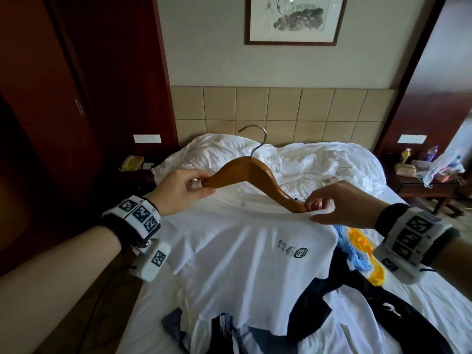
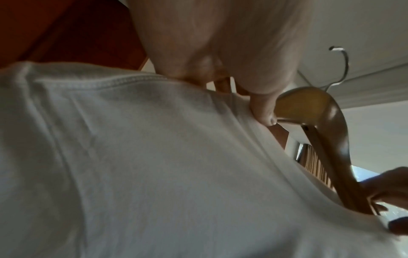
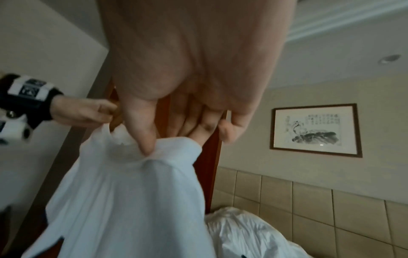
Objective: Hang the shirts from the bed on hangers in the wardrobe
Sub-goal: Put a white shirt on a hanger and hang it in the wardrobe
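Mid-frame, the left hand (image 1: 182, 190) pinched a wooden hanger (image 1: 252, 175); its other end sat inside the white T-shirt (image 1: 242, 264) collar, gripped by the right hand (image 1: 342, 203), above shirts (image 1: 357, 290) heaped on the bed (image 1: 319, 159).

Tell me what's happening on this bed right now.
A person is fitting a white T-shirt onto a wooden hanger above the bed. The left hand grips the hanger's left end, which is still bare. The right hand pinches the shirt's collar at the hanger's right end, which is tucked into the neck opening. More shirts lie piled on the bed underneath. Nothing in view is hung up yet.
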A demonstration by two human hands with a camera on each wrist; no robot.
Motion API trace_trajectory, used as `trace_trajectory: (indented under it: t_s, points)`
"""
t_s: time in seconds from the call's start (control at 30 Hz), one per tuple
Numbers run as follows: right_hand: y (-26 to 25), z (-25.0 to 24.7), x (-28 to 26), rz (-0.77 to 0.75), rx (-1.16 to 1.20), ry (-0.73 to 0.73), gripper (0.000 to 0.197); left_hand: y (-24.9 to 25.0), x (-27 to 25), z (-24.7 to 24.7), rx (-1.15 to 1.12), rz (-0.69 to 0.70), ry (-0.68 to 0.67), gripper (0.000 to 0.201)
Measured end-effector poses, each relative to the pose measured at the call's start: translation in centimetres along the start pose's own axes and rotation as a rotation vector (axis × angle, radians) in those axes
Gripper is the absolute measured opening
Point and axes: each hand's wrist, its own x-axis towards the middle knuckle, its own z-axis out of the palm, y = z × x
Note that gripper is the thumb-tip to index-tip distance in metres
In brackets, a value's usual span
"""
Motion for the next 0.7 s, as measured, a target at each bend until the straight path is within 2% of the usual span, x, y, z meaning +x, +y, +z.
trace_trajectory:
  t_s: [0.07,0.13,0.23,0.3,0.37,0.4,0.53,0.63,0.7]
  points:
    - [-0.6,-0.2,-0.6,-0.024,0.100,0.074,0.020,-0.3,0.0,-0.3,-0.016,-0.073,0.009,0.039]
    - [-1.5,-0.7,-0.7,-0.027,0.249,0.131,0.016,-0.4,-0.3,-0.4,-0.076,-0.111,-0.007,0.032]
    - [-1.9,-1.9,0.1,0.009,0.376,0.319,0.017,-0.2,-0.6,-0.5,-0.112,-0.118,-0.016,0.024]
    - [-2.0,-1.8,0.8,0.037,0.299,0.201,0.031,-0.2,-0.7,-0.7,-0.104,-0.123,-0.001,0.024]
    - [-2.1,-0.6,1.4,0.068,0.147,0.011,0.030,0.1,-0.5,-0.8,-0.082,-0.106,0.015,0.026]
    - [-2.4,0.0,1.8,0.067,0.075,-0.034,0.027,0.1,-0.4,-0.8,-0.069,-0.092,0.017,0.028]
    - [-3.9,0.3,3.6,0.063,0.055,-0.026,0.020,0.5,-0.2,-0.8,-0.030,-0.094,0.025,0.020]
    - [-4.0,0.3,4.4,0.084,0.160,-0.004,0.037,0.1,0.1,-0.8,0.006,-0.099,0.100,0.038]
    - [-4.2,0.5,4.6,0.091,0.186,-0.004,0.038,0.2,0.0,-0.3,0.107,-0.113,0.212,0.050]
